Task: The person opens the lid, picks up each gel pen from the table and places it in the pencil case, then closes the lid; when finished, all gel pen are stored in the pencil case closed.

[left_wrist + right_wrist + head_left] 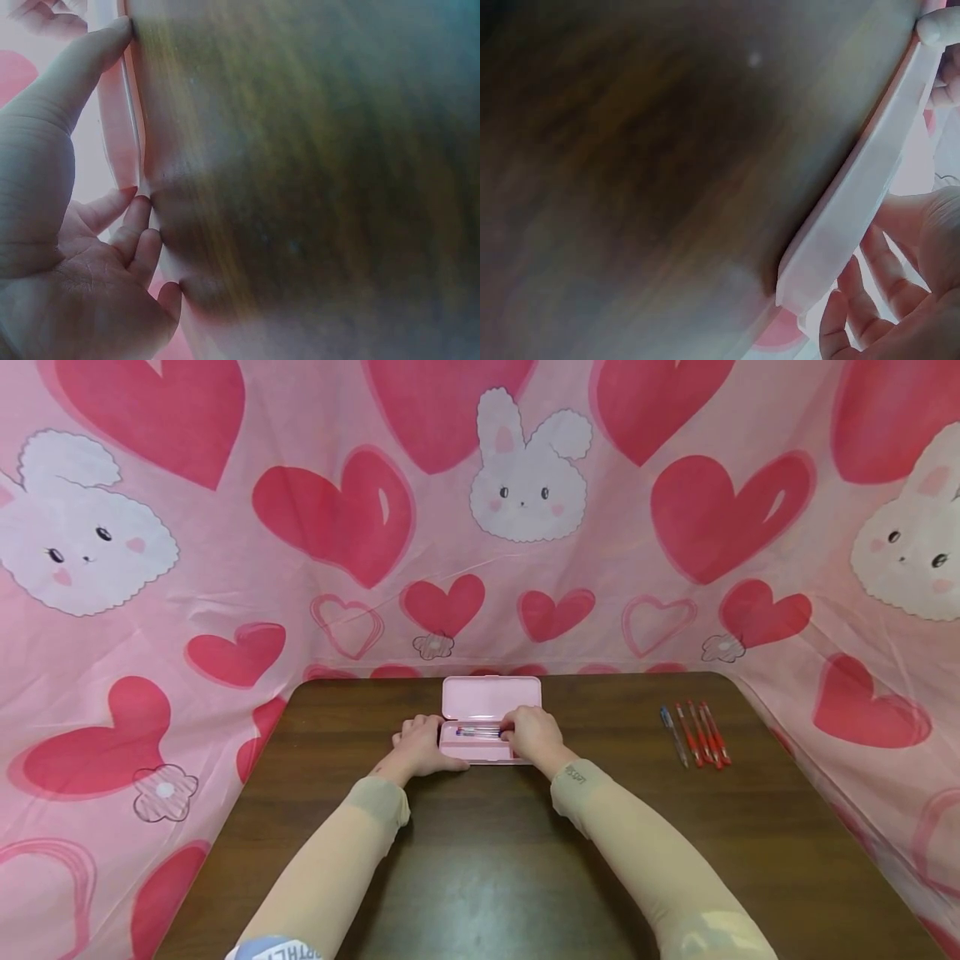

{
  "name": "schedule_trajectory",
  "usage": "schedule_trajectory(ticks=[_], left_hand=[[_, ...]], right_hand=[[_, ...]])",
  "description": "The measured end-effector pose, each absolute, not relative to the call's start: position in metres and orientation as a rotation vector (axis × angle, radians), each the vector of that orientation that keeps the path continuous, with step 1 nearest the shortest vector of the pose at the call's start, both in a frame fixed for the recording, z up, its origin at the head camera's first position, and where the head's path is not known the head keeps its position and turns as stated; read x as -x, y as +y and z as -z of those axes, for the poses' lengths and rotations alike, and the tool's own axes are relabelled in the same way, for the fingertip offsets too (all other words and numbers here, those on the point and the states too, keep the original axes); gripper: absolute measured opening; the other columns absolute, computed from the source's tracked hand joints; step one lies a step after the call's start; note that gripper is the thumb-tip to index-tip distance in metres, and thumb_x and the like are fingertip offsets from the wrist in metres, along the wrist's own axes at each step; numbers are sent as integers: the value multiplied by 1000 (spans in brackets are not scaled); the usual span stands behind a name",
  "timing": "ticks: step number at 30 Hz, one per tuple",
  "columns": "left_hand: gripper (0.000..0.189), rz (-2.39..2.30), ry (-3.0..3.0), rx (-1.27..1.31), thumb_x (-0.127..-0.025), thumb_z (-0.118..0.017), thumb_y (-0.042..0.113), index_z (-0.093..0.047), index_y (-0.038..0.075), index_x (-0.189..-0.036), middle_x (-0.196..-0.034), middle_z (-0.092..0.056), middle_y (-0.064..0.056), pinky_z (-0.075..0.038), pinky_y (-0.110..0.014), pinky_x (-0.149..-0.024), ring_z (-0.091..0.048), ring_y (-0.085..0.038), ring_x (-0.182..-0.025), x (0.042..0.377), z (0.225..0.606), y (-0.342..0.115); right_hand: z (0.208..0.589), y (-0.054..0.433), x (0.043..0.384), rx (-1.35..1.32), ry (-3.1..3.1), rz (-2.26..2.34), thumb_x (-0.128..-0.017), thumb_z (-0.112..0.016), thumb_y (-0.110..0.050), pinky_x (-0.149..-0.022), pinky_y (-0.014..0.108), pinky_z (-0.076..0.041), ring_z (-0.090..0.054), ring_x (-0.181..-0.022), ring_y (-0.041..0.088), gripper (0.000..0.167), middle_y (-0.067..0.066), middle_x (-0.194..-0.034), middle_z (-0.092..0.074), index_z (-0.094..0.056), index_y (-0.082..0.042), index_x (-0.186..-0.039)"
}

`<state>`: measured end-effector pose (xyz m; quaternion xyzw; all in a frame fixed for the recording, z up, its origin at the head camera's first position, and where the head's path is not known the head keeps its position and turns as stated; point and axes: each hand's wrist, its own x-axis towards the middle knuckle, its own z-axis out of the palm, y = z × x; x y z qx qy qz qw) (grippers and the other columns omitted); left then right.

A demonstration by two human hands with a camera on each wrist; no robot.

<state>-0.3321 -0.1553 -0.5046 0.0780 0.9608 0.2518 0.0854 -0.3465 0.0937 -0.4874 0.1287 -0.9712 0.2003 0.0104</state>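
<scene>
A pink pencil case (491,697) lies open at the middle of the brown table (480,860), its lid tipped back. A few pens (478,732) lie in its tray. My left hand (423,747) holds the case's left end: the thumb (90,56) lies along the front wall (120,135) and the bent fingers (139,225) touch the end. My right hand (529,735) is over the tray's right part, and its loosely curved fingers (862,296) reach in behind the front wall (862,195) at the pens' ends. I see nothing pinched in them.
Several loose pens (696,735), one blue and the others red, lie side by side on the table's right part. A pink cloth with hearts and rabbits (525,485) hangs behind and around the table.
</scene>
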Motion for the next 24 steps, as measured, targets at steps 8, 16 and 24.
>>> schedule_trajectory(ticks=[8,16,24], left_hand=[[104,-732,2870,-228,-75,-94,64,-52,9,-152,-147,-55,-18,-33,-63,-115,-42,-39,-140,332,504,-154],[105,-727,2873,-230,-75,-94,64,-51,8,-153,-148,-55,-18,-33,-63,-116,-42,-39,-141,332,503,-155],[106,-725,2865,-225,-75,-94,63,-50,9,-154,-150,-54,-18,-32,-63,-118,-41,-39,-142,331,501,-155]], right_hand=[[482,106,348,-404,-2933,-677,-101,-80,-32,-108,50,-57,-72,-113,32,34,11,-119,-78,-79,-13,-130],[475,132,350,-413,-2805,-780,-102,-75,-39,-104,54,-58,-70,-113,36,50,16,-126,-75,-70,-8,-140],[478,173,352,-261,-2776,-851,-101,-71,-45,-111,60,-55,-67,-122,41,63,22,-137,-69,-60,-4,-149]])
